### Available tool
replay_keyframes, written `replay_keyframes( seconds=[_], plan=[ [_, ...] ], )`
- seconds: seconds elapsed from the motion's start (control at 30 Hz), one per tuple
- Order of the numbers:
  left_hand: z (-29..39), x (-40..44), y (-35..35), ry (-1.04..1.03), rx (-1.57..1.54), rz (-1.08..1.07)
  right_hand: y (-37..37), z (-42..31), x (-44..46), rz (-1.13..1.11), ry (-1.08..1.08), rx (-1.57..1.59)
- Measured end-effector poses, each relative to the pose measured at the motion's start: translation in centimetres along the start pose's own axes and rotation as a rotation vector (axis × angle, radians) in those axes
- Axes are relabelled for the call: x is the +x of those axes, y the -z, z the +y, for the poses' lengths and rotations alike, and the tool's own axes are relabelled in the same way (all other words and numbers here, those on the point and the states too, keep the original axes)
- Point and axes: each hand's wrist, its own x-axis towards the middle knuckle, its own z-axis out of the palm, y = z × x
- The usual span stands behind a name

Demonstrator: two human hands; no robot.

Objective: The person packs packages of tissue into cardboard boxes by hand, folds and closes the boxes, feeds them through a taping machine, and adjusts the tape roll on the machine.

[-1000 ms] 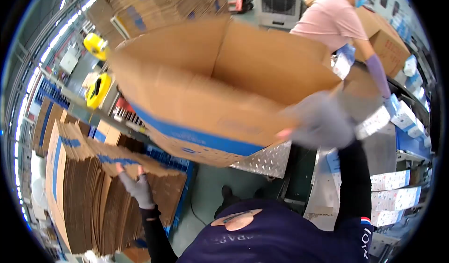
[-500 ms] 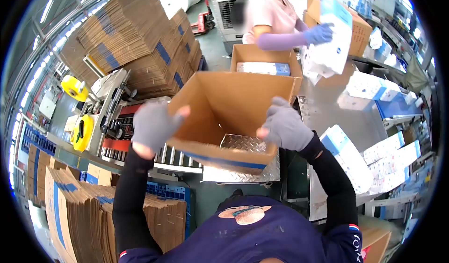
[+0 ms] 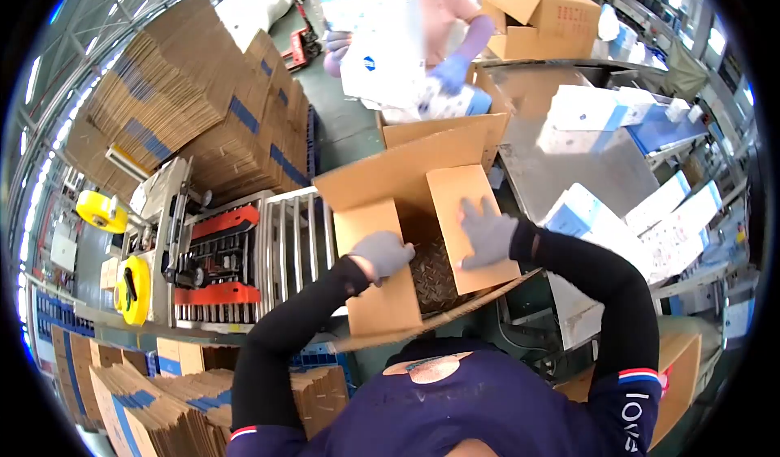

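A cardboard box [image 3: 398, 171] stands just ahead of the wearer's body, beside the rollers [image 3: 296, 233]. The hands are apart: the left hand [image 3: 382, 254] rests on the left flap [image 3: 378, 311], whether gripping I cannot tell; the right hand [image 3: 489, 233] lies spread on the right flap [image 3: 455, 193]. Rightward is a metal tabletop [image 3: 561, 168]; beyond, a co-worker [image 3: 443, 18] holds a white pack [image 3: 374, 63].

Tread-patterned plate [image 3: 436, 284], beneath the open box [image 3: 390, 173]; contact cannot be told. Table [image 3: 540, 160], grey metal, bearing white-and-blue packs [image 3: 581, 108]. Floor [image 3: 335, 132], green, bearing a red pallet jack [image 3: 302, 47].
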Motion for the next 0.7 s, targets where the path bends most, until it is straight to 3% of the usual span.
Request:
replay_keyframes(
  seconds=[0.03, 0.07, 0.13, 0.17, 0.23, 0.27, 0.3, 0.33, 0.37, 0.4, 0.47, 0.5, 0.53, 0.57, 0.6, 0.63, 0.67, 0.7],
  plan=[
    [-1.5, 3.9, -1.9, -0.092, 0.190, 0.148, 0.7, 0.6, 0.0, -0.121, 0.037, 0.121],
    [-3.5, 6.9, -3.4, -0.118, 0.188, 0.456, 1.7, 1.3, 0.0, -0.236, 0.077, 0.238],
    [-7.2, 11.3, -4.7, -0.173, 0.272, 0.400, 2.7, -0.1, -3.0, -0.500, 0.378, 0.332],
    [-5.2, 8.1, -3.3, -0.157, 0.231, 0.269, 3.3, -1.4, -4.9, -0.616, 0.472, 0.341],
    [-2.5, 6.4, -3.3, -0.400, 0.276, 0.404, 4.5, -2.9, -5.2, -0.726, 0.460, 0.128],
    [-1.4, 5.3, -2.9, -0.525, 0.297, 0.473, 5.2, -2.6, -3.2, -0.800, 0.528, 0.306],
    [0.6, 2.7, -0.6, -0.640, 0.214, 0.662, 0.0, -0.8, 0.6, -0.540, 0.646, 0.482],
    [2.8, 0.4, 2.2, -0.753, 0.126, 0.843, -2.0, 0.8, 2.3, -0.232, 0.490, 0.501],
    [4.4, 0.2, 5.7, -0.772, 0.307, 1.276, -2.2, 1.7, 3.3, -0.232, 0.335, 0.423],
    [4.9, 0.5, 8.2, -0.765, 0.486, 1.707, -2.2, 1.5, 2.2, -0.081, 0.151, 0.263],
    [-0.1, 2.6, 8.9, -0.182, 0.360, 0.589, -6.0, 1.5, 0.2, 0.440, 0.127, 0.376],
    [-2.1, 2.0, 6.4, -0.306, 0.497, 0.492, -6.6, 0.6, -1.4, 0.599, -0.020, 0.328],
    [-3.2, -0.4, 2.8, -0.516, 0.289, 0.592, -7.3, -0.9, -2.7, 0.768, -0.170, 0.290],
    [-4.7, -1.3, -0.2, -0.709, 0.252, 0.553, -10.8, -1.2, -2.2, 0.939, -0.405, 0.502],
    [-8.3, 0.9, -4.9, -0.709, 0.357, 0.550, -14.1, -1.6, -1.5, 0.864, -0.652, 0.508],
    [-9.2, 0.2, -7.0, -0.564, 0.532, 0.650, -14.6, -0.8, -1.7, 0.521, -0.541, 0.972],
    [-9.4, -0.6, -7.8, -0.441, 0.323, 0.752, -14.2, -1.2, -2.0, 0.460, -0.284, 1.425],
    [-11.0, -0.1, -7.7, -0.462, 0.267, 0.769, -13.7, -1.5, -2.4, 0.305, -0.080, 1.878]
  ],
)
